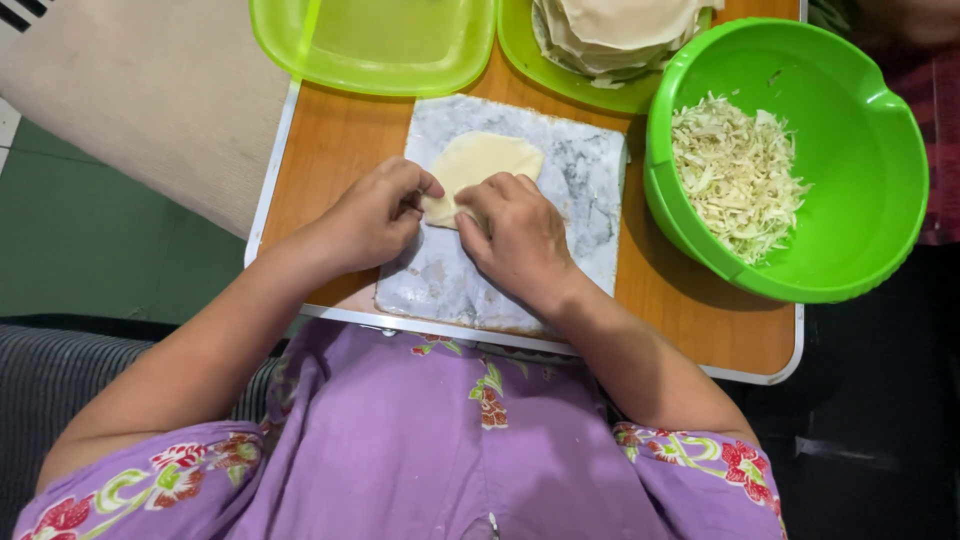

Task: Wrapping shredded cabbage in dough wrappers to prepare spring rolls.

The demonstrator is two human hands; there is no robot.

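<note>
Both forearms angle inward; left hand and right hand lie palm-down, fingers curled, nearly touching.

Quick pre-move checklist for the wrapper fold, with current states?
1. Both hands on wrapper: ok, left hand and right hand pinch its near edge.
2. Wrapper on marble board: ok, lies flat.
3. Filling inside the fold: cannot tell, fingers cover it.
4. Shredded cabbage within reach: ok, in green bowl on the right.
5. Spare wrappers: ok, stacked on green plate.
</note>
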